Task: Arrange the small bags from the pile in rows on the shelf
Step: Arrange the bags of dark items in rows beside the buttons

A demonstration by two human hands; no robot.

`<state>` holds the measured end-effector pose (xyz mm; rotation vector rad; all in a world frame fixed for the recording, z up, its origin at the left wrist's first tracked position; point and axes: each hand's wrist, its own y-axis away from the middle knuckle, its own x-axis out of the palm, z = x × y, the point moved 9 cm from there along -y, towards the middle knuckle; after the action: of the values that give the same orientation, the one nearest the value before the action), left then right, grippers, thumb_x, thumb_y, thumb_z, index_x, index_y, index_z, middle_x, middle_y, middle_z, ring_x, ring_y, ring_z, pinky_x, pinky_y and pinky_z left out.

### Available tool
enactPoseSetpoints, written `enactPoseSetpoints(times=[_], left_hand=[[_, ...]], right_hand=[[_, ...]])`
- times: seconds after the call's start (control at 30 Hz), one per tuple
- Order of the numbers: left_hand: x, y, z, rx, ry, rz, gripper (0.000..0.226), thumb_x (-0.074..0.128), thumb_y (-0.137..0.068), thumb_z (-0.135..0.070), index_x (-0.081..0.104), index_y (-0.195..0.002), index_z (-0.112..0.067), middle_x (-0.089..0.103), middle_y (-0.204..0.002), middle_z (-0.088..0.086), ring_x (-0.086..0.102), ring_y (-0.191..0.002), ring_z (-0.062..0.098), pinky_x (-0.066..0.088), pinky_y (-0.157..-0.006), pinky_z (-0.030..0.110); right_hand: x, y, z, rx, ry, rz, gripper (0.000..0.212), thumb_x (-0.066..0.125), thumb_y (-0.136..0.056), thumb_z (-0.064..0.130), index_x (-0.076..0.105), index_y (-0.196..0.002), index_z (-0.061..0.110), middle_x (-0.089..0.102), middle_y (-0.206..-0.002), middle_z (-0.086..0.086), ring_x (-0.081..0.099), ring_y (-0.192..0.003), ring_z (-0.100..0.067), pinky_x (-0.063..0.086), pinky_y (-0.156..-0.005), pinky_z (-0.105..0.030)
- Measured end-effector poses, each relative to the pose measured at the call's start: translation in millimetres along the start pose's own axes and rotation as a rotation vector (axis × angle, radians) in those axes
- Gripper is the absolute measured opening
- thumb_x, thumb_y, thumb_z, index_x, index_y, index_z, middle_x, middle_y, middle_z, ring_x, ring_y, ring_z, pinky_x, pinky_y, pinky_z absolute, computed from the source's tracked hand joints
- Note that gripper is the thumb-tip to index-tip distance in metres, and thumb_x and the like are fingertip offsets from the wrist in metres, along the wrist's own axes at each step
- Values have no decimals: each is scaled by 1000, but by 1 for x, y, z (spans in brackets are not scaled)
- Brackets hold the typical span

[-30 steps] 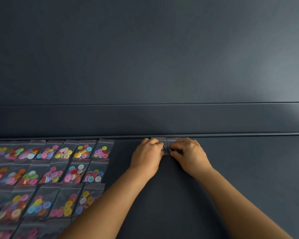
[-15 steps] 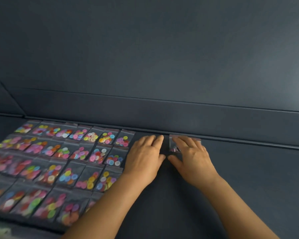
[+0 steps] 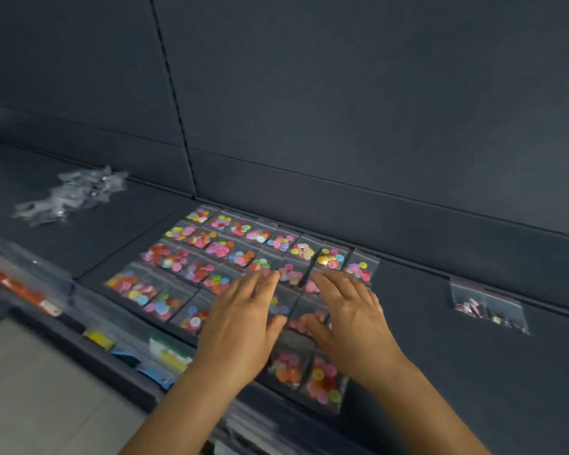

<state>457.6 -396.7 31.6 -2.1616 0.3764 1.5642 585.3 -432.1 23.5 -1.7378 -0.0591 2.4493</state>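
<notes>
Several small clear bags of coloured buttons lie in neat rows on the dark shelf. My left hand and my right hand hover with fingers spread over the right end of those rows, holding nothing. Two small bags with dark contents lie side by side by the shelf's back ledge, well to the right of my hands. A loose pile of clear bags sits far left on the neighbouring shelf panel.
A dark back wall rises behind the shelf. Below the front edge, lower shelves hold coloured packets and blurred orange items. Pale floor shows at the bottom left.
Both hands let go of the two dark-content bags by the back ledge and moved left over the button rows. The view swung left, bringing the pile into sight.
</notes>
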Motion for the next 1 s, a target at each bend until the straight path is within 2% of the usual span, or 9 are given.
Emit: enactPoseSetpoints(times=[0.13,0.3,0.5,0.8,1.0], left_hand=[[-22,18,73,-43,-19,3,66,39,-97,-46,6,-151,-29,16,-156,-8,14,-142,13,14,-116,28],[-54,38,166,-67,-42,-36,63,40,-97,-43,12,-151,-25,25,-153,-6,19,-141,15,14,-116,28],[-82,61,256,-138,-48,-54,64,41,-97,-42,11,-151,-26,22,-154,-4,19,-140,15,16,-115,27],[-110,57,362,-247,-20,-129,65,45,-96,-41,14,-151,-25,26,-153,-3,20,-140,14,21,-116,30],[-119,22,426,-263,-31,-128,64,44,-97,-40,12,-151,-25,26,-152,-4,21,-140,14,19,-114,27]], right_hand=[[27,-21,72,-36,-28,14,65,41,-95,48,10,-149,31,14,-156,10,8,-144,-14,5,-117,-34],[68,-43,160,-63,-45,38,66,42,-93,50,14,-149,30,18,-155,8,12,-143,-16,11,-118,-38],[104,-67,252,-130,-83,54,63,44,-93,48,19,-148,29,20,-154,7,13,-143,-17,10,-117,-36],[141,-128,345,-242,-68,113,64,43,-94,48,18,-149,28,19,-155,7,13,-142,-14,11,-116,-34],[169,-195,390,-285,-63,137,65,45,-93,48,19,-149,27,18,-155,6,12,-143,-13,12,-116,-36]])
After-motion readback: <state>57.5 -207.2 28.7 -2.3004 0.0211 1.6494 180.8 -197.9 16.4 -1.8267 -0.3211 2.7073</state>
